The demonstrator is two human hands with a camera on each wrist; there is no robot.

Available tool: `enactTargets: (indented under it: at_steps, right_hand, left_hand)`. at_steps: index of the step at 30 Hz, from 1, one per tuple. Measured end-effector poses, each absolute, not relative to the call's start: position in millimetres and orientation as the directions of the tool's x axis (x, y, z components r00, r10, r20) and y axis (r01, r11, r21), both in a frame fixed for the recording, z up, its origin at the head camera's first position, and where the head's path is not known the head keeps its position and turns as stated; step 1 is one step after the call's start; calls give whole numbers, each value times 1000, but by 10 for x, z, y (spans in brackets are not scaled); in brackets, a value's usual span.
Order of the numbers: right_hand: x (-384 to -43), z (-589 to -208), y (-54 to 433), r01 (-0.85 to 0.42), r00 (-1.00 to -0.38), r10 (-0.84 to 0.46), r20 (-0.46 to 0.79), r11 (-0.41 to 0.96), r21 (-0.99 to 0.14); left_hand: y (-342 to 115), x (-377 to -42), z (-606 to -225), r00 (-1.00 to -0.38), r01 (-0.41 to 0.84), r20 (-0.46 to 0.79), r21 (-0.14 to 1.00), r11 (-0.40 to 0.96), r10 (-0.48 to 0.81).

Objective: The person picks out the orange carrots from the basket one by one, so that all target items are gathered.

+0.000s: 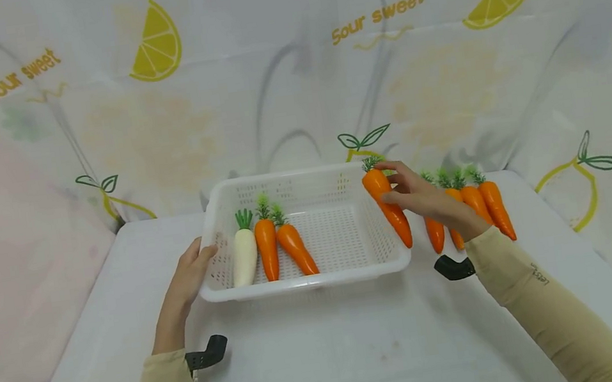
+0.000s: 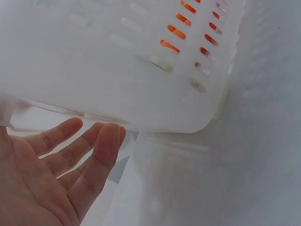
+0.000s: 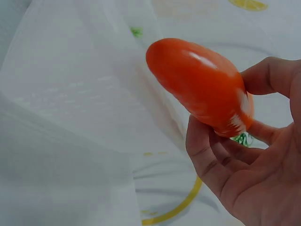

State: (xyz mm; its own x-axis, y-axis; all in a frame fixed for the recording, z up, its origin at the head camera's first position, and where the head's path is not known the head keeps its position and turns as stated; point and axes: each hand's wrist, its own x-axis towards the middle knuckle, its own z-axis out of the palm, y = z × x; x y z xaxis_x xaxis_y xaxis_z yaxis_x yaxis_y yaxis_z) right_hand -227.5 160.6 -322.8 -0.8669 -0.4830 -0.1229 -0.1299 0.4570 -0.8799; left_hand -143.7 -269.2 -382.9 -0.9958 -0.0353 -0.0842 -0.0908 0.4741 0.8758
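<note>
Basket (image 1: 306, 283) sits on the table (image 1: 315, 351), long side to the front, probably for easy access. Four loose carrots (image 1: 497, 209) lie in a row off its right end, leafy tops to the back, presumably kept within reach. Inside, two carrots (image 1: 267, 248) and a white radish (image 1: 244, 257) lie side by side toward the left, which leaves the right part free. Left grip (image 1: 186, 278) pinches the left rim, likely to steady the basket. Right grip (image 1: 416, 192) pinches the held carrot (image 1: 391, 213) by its upper half, likely for control. Held carrot is over the basket's right wall, tip to the front; can't tell if it touches.
</note>
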Motion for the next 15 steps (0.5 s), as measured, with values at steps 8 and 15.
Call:
enactTargets:
  at_steps: [8,15]
  right_hand:
    - [-2226,-3377,1937,-101,-902,-410,-133,500,-860]
    - [-2196,-3592,2338,-57,-939,-312,-144,556,-829]
  left_hand:
    - [-2696,-1432,-3843,-996,-84,-73,878,471,-41]
    - [-2697,-1426,-3839,-997,-82,-74,877,473,-35]
